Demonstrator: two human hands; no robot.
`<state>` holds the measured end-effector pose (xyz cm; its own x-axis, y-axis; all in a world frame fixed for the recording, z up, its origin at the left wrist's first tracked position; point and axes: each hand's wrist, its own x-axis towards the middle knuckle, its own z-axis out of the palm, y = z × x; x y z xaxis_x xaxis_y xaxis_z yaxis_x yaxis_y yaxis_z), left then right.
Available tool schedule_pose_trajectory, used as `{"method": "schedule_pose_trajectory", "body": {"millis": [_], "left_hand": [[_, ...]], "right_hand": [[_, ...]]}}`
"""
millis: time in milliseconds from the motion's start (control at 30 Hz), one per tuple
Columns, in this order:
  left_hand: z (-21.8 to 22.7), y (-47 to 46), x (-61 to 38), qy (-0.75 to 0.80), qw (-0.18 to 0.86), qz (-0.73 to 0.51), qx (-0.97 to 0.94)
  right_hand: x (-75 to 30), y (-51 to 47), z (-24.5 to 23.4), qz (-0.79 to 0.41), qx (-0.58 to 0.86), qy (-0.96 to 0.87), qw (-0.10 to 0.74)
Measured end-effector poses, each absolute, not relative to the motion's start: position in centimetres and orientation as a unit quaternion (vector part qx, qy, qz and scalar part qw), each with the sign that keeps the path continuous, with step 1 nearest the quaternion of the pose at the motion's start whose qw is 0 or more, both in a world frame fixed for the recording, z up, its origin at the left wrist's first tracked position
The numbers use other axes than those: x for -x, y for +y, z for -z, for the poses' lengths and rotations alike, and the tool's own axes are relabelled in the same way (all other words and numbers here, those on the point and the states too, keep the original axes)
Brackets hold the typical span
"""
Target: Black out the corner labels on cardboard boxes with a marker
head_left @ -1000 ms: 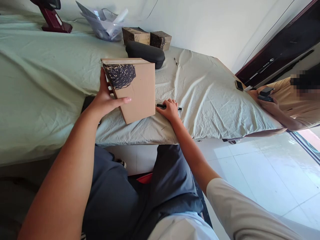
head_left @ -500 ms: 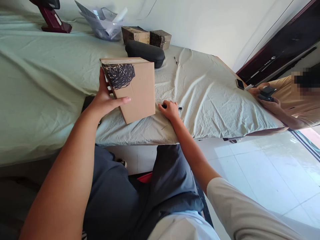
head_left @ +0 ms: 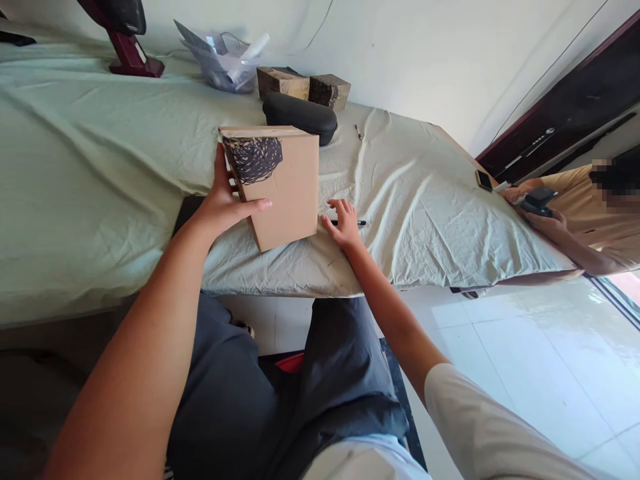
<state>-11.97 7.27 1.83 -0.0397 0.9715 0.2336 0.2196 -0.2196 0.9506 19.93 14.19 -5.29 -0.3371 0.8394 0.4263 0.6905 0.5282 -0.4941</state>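
A brown cardboard box [head_left: 293,193] stands tilted on the cloth-covered table, with a dense black scribble across its upper left corner. My left hand [head_left: 227,200] grips its left side, thumb over the front face and the other fingers behind the edge. Just right of the box, my right hand [head_left: 345,223] has its fingers apart. Under that hand lies a black pen [head_left: 362,223] on the cloth, partly covered by it. A dark flat object [head_left: 187,212] sits beneath my left wrist, mostly hidden.
Behind the box are a black oblong case [head_left: 300,119], two small scribbled boxes [head_left: 330,92] and a clear plastic basket [head_left: 225,70] of items. Another slim pen [head_left: 358,131] lies farther back. At the right, another person [head_left: 570,213] holds a dark device near a phone [head_left: 483,180].
My right hand has loosened its fingers from around the pen, which stays on the cloth. The left hand keeps hold of the box. The whole view has shifted slightly.
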Motion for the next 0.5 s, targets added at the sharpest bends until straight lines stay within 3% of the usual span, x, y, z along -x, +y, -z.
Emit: {"method": "schedule_pose_trajectory", "body": {"millis": [133, 233, 400, 500], "left_hand": [[-1.2, 8.5, 11.8, 0.478, 0.379, -0.532, -0.588], [-1.4, 8.9, 11.5, 0.454, 0.41, -0.515, -0.6], [-3.2, 8.2, 12.4, 0.425, 0.45, -0.435, -0.654], [-2.3, 8.1, 15.9, 0.503, 0.419, -0.355, -0.668]], "right_hand": [[-18.4, 13.9, 5.1, -0.333, 0.304, -0.822, 0.347], [-17.4, 13.4, 5.8, -0.435, 0.307, -0.769, 0.353], [-16.9, 12.8, 6.8, -0.452, 0.308, -0.751, 0.371], [-16.7, 13.1, 7.0, -0.411, 0.313, -0.764, 0.386]]}}
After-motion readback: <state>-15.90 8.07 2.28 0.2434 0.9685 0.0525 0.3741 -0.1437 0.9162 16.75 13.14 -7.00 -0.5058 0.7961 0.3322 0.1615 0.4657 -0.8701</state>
